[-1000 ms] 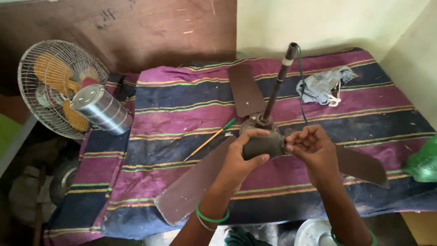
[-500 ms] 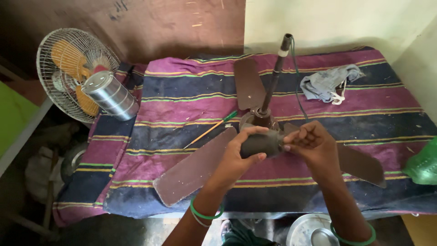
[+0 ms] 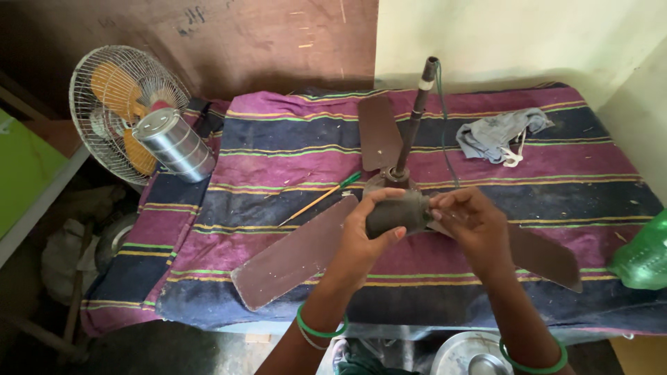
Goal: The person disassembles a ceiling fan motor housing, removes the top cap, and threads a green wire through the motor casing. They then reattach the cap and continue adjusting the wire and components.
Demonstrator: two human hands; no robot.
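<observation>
Ceiling fan (image 3: 410, 201) is lying on the striped cloth (image 3: 278, 167) over the counter, downrod (image 3: 415, 114) pointing away toward the wall, three blades splayed flat.

Left hand (image 3: 368, 232) is wrapping around the dark cap (image 3: 397, 212) at the hub, fingers (image 3: 372, 201) curled over the top, thumb under, clamping it. Right hand (image 3: 469, 226) is meeting it from the other side, fingers (image 3: 445, 203) pressed together and pinching at the cap's end. Can't tell if there's a screw or a wire between them, too small.

Near blade (image 3: 295, 253) is sticking out left of the left wrist, right blade (image 3: 542, 253) is passing under the right forearm, far blade (image 3: 379, 132) is lying beside the rod.

My read on doing this well:
- left hand is doing the holding, so it should be staying rigid; only the right should be working
- the cap is lifted off the cloth, so the blades are carrying the weight; no leaning on them
- green-handled screwdriver (image 3: 323, 198) is lying just left of the hub, within reach
- thin wire (image 3: 445, 132) is running along the rod; worth keeping it clear of the pinch

Steel tin (image 3: 174, 146), table fan (image 3: 121, 111), rag (image 3: 500, 135) are all well apart, not interfering.
</observation>
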